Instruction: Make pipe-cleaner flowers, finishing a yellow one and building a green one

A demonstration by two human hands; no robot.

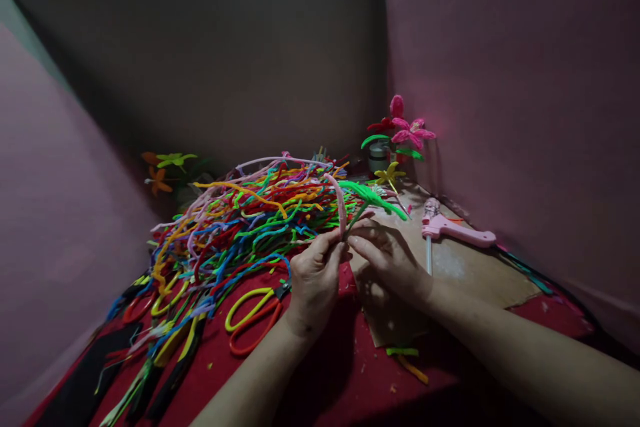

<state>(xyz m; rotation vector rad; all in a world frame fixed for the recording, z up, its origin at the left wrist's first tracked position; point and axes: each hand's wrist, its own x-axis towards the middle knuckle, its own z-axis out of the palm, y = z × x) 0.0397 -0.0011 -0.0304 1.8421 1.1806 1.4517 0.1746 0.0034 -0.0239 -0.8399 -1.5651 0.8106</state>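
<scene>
My left hand (317,273) pinches the lower end of a pale pink pipe cleaner (341,203), which stands up from the fingertips in a curve. My right hand (393,257) meets it at the fingertips, closed on the dark green stem of a pipe-cleaner piece. Bright green leaf-shaped loops (373,197) spread from the top of that stem. The exact spot where pink and green come together is hidden by my fingers. Just left of my left wrist lie scissors (257,313) with one yellow and one red handle loop.
A large heap of coloured pipe cleaners (250,213) lies behind my hands. On the right, a pink glue gun (457,230) rests on cardboard (480,277). Finished pink flowers (413,132) stand at the back, orange ones (159,180) at left. Pliers (183,353) lie front left on red cloth (220,387).
</scene>
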